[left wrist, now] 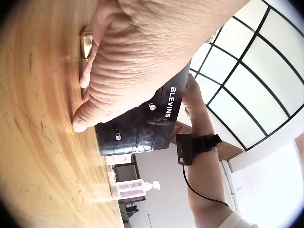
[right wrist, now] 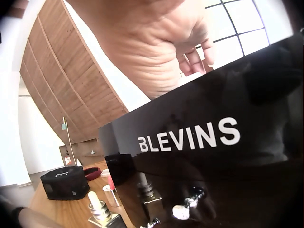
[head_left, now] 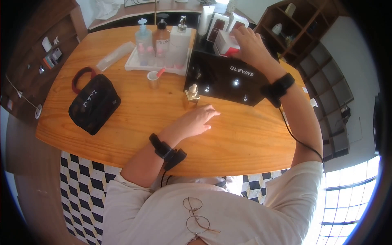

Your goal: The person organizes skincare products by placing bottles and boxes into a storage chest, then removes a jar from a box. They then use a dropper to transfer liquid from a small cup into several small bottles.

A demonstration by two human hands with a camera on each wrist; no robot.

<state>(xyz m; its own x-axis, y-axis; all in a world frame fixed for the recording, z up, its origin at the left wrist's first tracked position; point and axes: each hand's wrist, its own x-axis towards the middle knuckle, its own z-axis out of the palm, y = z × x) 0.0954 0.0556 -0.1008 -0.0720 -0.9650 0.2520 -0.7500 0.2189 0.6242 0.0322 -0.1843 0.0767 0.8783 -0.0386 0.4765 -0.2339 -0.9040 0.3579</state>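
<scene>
White box under right hand

Behind the one glossy black organiser box, three pump bottles stand together on one white tray, and about four red-and-white cartons sit at the box's top, though how many more are hidden there cannot be told. In front of the box stands one small gold-based perfume bottle, with one little metal cup just to its left. Farther left of the box lie one black mesh pouch and one flat clear packet, and two hands are in view, the left hand in front of the box and the right hand on top of it.
</scene>
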